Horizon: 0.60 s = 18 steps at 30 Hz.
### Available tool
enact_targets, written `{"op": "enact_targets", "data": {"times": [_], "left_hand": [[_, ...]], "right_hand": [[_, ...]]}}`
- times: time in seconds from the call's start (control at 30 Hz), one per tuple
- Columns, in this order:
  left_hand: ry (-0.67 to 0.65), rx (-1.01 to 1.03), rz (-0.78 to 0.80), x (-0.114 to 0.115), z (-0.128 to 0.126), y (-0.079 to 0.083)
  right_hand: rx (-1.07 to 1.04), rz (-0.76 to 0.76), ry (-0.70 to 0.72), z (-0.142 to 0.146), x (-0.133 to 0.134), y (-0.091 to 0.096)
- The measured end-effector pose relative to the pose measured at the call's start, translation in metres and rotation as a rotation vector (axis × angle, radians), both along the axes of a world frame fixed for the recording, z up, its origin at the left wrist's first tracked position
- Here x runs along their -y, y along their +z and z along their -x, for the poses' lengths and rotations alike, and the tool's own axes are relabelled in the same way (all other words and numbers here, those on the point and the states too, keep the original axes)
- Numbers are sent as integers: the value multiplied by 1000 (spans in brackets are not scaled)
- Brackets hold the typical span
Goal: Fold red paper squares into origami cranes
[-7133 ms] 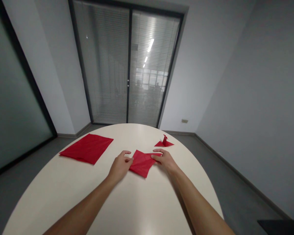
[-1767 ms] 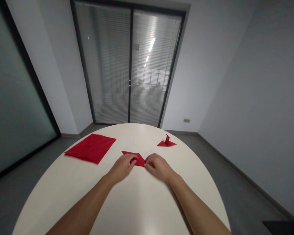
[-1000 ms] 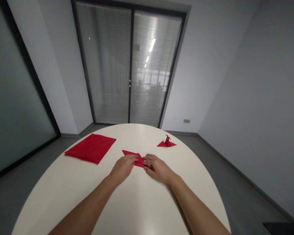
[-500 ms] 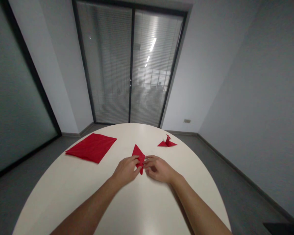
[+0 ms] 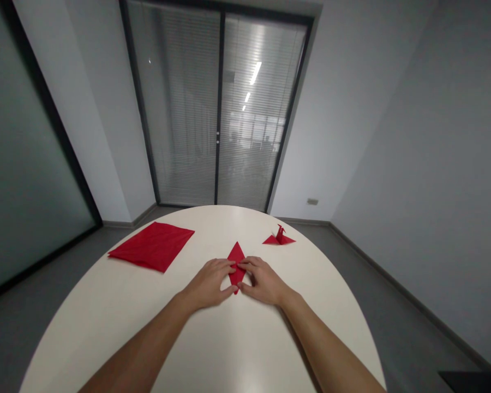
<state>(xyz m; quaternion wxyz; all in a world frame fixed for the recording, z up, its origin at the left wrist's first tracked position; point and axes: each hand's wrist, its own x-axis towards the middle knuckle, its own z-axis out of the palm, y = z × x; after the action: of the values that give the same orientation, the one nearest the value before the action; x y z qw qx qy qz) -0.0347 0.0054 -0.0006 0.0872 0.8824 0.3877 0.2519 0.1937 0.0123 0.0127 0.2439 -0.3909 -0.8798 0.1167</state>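
Observation:
A red paper folded into a narrow kite shape (image 5: 237, 251) lies on the table in front of me, one point facing away. My left hand (image 5: 209, 283) holds its left side, fingertips on the middle and thumb near the lower point. From the right, my right hand (image 5: 265, 281) holds the same paper, its index fingertip on the middle and its thumb by the lower point. The fingertips hide part of the folds. A finished red origami crane (image 5: 280, 238) stands beyond my right hand, wings spread.
Red square paper sheets (image 5: 153, 246) lie in a pile at the left of the round white table (image 5: 237, 338). Past the table's far edge are a glass door with blinds (image 5: 180, 136) and grey walls. A dark object (image 5: 470, 381) shows at the lower right.
The folded paper has turned so its far point aims straight away, and it looks flatter and more even. Both hands have shifted slightly, the right fingertips moving onto the paper's middle.

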Motion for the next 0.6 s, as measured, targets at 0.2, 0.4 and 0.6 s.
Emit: {"op": "enact_targets", "data": {"times": [0.2, 0.4, 0.6], "left_hand": [[-24, -7, 22, 1, 4, 6], [-31, -12, 31, -1, 6, 3], [9, 31, 1, -3, 0, 0]], "right_hand": [[22, 19, -20, 2, 1, 3], [26, 36, 1, 2, 4, 5], [24, 19, 47, -1, 2, 4]]}}
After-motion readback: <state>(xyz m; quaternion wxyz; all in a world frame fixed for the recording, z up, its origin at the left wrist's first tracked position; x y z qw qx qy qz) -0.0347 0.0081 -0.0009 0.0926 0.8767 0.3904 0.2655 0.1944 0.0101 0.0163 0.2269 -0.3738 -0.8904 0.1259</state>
